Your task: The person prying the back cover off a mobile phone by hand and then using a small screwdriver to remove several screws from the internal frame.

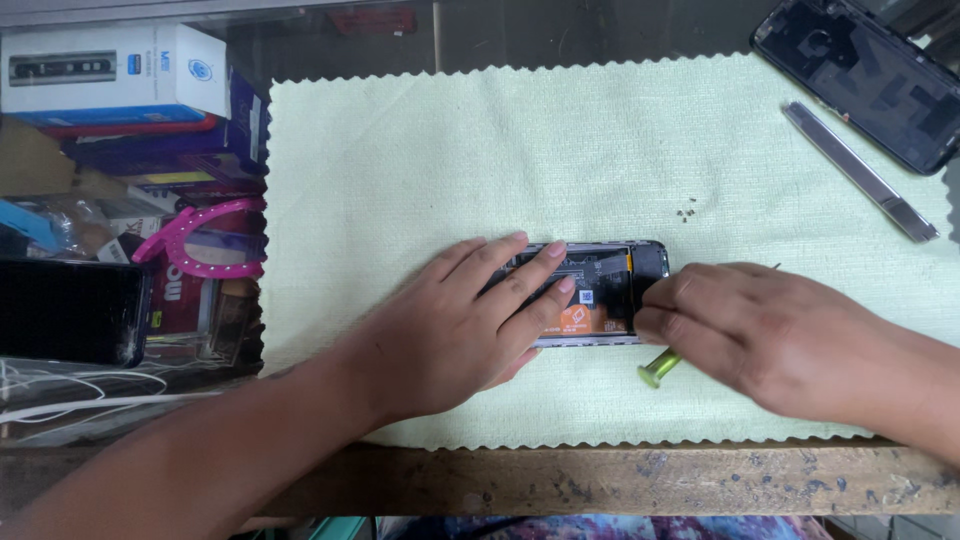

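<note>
An opened phone [600,275] lies on a pale green cloth [400,170], its inner parts and battery showing. My left hand [470,325] rests flat on the phone's left part, fingers spread, pressing it down. My right hand [760,335] is closed on a screwdriver with a yellow-green handle [658,369], and the fingers sit at the phone's right end. The tool's tip is hidden under the hand.
Several tiny screws [687,212] lie on the cloth above the phone. A metal pry tool [860,172] and a black phone back cover [870,75] lie at the top right. Boxes [110,70], a pink band [200,240] and a dark phone [70,312] show below the glass on the left. A wooden edge [600,480] runs along the front.
</note>
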